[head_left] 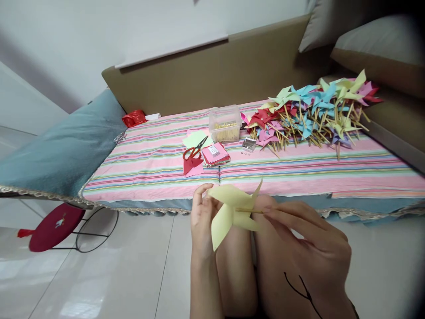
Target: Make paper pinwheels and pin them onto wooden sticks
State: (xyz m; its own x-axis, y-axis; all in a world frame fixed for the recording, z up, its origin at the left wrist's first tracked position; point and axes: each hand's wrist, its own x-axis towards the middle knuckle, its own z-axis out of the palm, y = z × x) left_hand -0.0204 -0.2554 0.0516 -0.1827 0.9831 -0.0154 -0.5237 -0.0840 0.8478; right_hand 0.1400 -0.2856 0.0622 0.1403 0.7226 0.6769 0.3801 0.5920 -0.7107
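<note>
A pale yellow paper pinwheel is held up in front of my knees, its back and thin wooden stick facing me. My right hand pinches the stick between thumb and fingers. At the pinwheel's left side, my left hand has its fingers curled at the edge of a paper blade; the blade hides part of them. Beyond, on the striped cloth, lie red-handled scissors, a stack of coloured paper squares and a small clear box with tiny pieces beside it.
A clear plastic tub holds many wooden sticks. Several finished pinwheels in mixed colours are heaped at the right. A red plastic bag lies at the far left of the striped cloth. On the floor side stands a dark red stool.
</note>
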